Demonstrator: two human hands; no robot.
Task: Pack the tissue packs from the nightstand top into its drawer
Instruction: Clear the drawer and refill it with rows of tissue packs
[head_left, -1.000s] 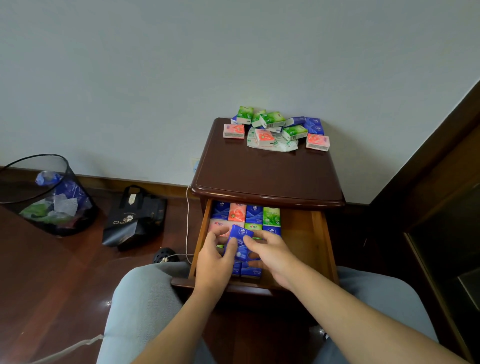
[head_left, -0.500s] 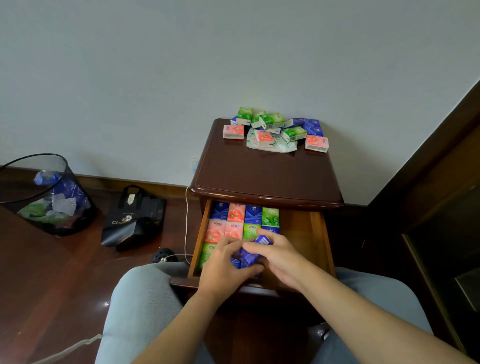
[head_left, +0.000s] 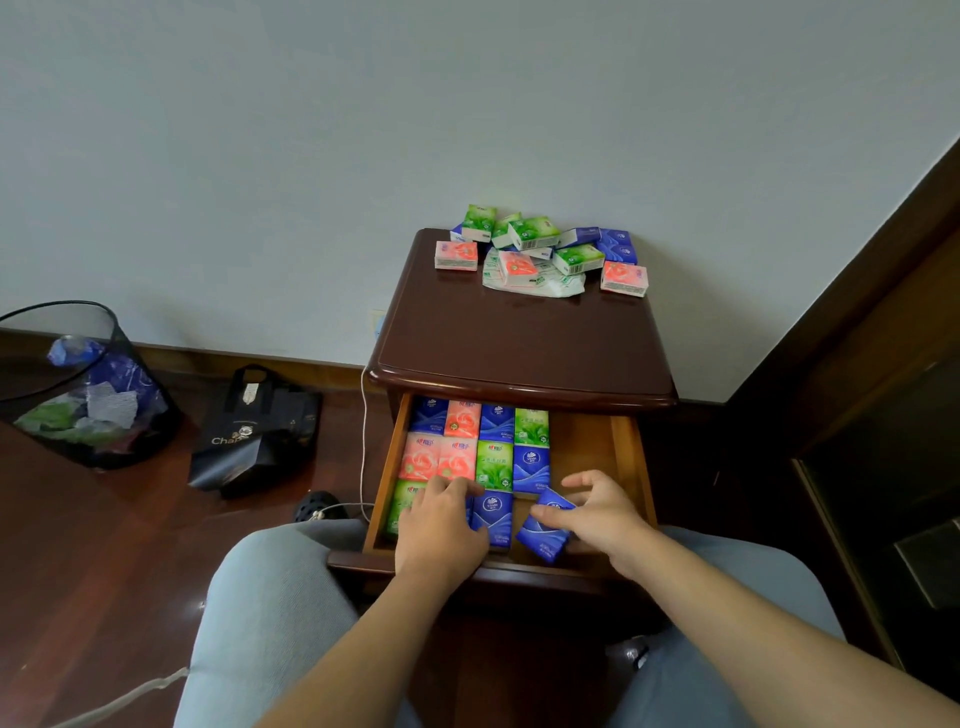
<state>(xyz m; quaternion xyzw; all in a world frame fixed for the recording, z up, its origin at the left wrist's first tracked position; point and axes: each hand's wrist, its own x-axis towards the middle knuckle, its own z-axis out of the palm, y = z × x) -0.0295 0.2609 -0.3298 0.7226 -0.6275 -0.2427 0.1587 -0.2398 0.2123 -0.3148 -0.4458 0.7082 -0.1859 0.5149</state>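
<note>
The dark wooden nightstand (head_left: 519, 343) has its drawer (head_left: 629, 467) pulled open. Rows of blue, pink and green tissue packs (head_left: 478, 441) lie flat in the drawer's left part. My left hand (head_left: 441, 525) rests flat on the front row, fingers straight. My right hand (head_left: 597, 512) grips a tilted blue tissue pack (head_left: 543, 535) at the front of the drawer, just right of the rows, with the thumb across it. Several loose packs (head_left: 530, 244) are piled at the back of the nightstand top, some on a crumpled plastic wrapper (head_left: 550, 283).
The drawer's right part shows bare wood (head_left: 587, 441). A mesh waste bin (head_left: 88, 395) and a black bag (head_left: 254, 431) stand on the floor at left. A white cable (head_left: 363, 441) hangs beside the nightstand. Dark furniture (head_left: 883, 415) is at right.
My right hand has carried the blue pack rightward to the end of the front row. My left hand has flattened onto the front packs. More of the middle row now shows.
</note>
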